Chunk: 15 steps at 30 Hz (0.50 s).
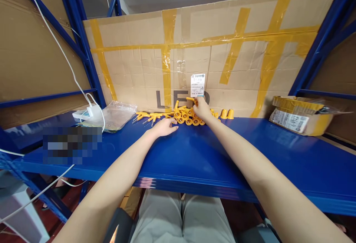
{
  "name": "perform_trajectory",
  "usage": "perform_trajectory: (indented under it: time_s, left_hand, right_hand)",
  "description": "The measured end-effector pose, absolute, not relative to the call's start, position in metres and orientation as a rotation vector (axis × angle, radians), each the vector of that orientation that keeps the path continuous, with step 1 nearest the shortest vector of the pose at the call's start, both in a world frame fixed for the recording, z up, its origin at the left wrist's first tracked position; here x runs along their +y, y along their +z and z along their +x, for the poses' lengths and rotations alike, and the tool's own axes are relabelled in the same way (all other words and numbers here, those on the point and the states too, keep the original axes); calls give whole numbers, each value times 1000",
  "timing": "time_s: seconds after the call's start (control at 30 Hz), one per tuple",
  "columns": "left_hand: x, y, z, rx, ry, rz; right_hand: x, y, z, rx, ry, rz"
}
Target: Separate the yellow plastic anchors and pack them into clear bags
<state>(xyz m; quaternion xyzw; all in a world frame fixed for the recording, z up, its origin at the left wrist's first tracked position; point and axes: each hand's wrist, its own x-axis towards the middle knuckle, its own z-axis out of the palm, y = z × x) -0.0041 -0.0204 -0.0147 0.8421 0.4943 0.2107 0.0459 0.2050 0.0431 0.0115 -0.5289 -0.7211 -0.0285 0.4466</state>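
My right hand (203, 109) is closed on a yellow plastic piece (190, 99), whose narrow end sticks out to the left above the pile. Under and around it lies a heap of yellow cup-shaped plastic pieces (188, 122), several with round open mouths facing me. My left hand (166, 127) rests low at the heap's left front edge, fingers stretched and thumb apart, with nothing visible in it. Left of the heap are yellow pieces with thin metal spirals (152, 117). Two yellow cups (227, 114) stand upside down to the right.
A blue shelf (194, 154) carries everything, backed by a taped cardboard sheet (133, 65). On the left lie clear plastic bags (118, 115), a white power strip (87, 113) with cables, and a blurred-out dark item (72, 143). An open cardboard box (300, 117) sits right.
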Motion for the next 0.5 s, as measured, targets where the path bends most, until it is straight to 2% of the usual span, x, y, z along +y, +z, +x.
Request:
perform_trajectory:
  time_s: [0.13, 0.27, 0.37, 0.5]
  left_hand:
    - [-24, -12, -2, 1527, 620, 2571]
    - [-25, -12, -1, 1521, 600, 2554]
    - [-24, -13, -2, 1513, 600, 2555]
    - [-21, -15, -2, 1510, 596, 2562]
  right_hand:
    - [46, 6, 200, -1972, -128, -1538]
    - [51, 6, 211, -2062, 59, -1457]
    - [59, 12, 230, -1930, 165, -1317]
    - [71, 15, 272, -1657, 75, -1360]
